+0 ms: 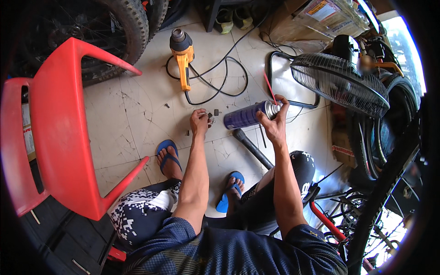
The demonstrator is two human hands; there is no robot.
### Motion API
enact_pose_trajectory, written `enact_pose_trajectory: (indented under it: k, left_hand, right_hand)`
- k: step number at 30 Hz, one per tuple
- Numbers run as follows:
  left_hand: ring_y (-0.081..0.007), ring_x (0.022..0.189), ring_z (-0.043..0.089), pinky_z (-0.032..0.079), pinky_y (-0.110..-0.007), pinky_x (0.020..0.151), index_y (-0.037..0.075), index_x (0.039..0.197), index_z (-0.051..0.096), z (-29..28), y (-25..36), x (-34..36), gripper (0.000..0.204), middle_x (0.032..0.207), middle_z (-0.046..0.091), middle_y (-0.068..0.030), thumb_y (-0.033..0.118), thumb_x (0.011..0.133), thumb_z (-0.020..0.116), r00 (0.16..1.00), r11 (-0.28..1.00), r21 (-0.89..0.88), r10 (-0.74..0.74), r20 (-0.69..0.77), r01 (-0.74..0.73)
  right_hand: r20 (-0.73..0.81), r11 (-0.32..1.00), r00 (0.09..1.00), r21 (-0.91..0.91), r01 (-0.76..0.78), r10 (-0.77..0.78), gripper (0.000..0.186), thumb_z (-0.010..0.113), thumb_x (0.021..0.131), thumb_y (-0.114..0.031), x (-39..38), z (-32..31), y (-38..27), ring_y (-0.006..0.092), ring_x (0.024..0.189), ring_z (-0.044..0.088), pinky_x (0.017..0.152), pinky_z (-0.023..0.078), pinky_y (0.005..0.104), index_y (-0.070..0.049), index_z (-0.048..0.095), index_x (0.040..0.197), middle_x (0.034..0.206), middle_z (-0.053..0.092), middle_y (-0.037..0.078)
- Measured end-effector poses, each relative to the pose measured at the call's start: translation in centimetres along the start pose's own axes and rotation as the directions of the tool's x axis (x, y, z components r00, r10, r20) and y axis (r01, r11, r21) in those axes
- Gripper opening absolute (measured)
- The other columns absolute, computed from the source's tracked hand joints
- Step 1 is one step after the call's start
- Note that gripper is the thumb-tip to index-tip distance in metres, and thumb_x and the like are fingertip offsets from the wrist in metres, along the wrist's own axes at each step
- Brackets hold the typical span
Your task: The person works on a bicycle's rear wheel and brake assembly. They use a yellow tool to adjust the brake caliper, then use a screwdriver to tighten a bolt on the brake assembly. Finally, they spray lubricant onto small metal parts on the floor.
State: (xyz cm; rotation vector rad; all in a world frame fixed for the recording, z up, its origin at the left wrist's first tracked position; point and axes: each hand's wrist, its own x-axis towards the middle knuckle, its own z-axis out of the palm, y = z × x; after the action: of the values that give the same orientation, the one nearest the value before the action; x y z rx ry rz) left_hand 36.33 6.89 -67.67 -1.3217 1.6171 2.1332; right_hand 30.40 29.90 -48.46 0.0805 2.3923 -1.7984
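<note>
My right hand [275, 120] is wrapped round the top end of a blue-purple spray can [242, 117]. The can lies tilted nearly flat, its base toward my left hand, and a thin red straw [269, 86] sticks up from its nozzle. The fingers of my left hand [200, 121] are pinched on a small dark metal piece [210, 116], partly hidden by them. Just beyond it, a small dark rectangular block [217, 112] rests on the tiled floor. A tiny dark part [167, 105] lies farther left.
A yellow-black heat gun [183, 62] stands ahead, its black cord [224, 87] looped on the floor. A red plastic stool [68, 128] lies tipped at left. At right are a fan [340, 82] and bicycle parts. A black bar [252, 149] lies near my feet.
</note>
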Motion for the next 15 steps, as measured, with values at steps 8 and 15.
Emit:
enact_pose_trajectory:
  k: [8,15]
  left_hand:
    - [-0.0152,0.074,0.070,0.058,-0.030,0.055,0.005,0.123,0.064,-0.9,0.1,-0.2,0.025,0.104,0.070,-0.0093,0.001,0.099,0.062,0.993,0.995,-0.099,-0.038,-0.109,0.027]
    - [-0.0163,0.076,0.071,0.060,-0.030,0.057,0.006,0.122,0.065,-0.9,0.5,-1.0,0.025,0.104,0.069,-0.0087,0.000,0.099,0.063,0.989,0.993,-0.109,-0.064,-0.132,0.049]
  right_hand:
    - [0.100,0.446,0.949,0.864,-0.232,0.300,0.060,0.069,0.101,-0.028,-3.7,2.9,0.3,0.0254,0.099,0.066,0.089,0.059,0.0445,-0.013,0.038,0.149,0.111,0.062,0.015]
    - [0.077,0.951,0.950,0.048,-0.305,0.301,0.063,0.082,0.094,-0.030,-3.7,4.6,2.1,0.0213,0.093,0.067,0.078,0.058,0.0358,-0.009,0.047,0.142,0.105,0.068,0.011]
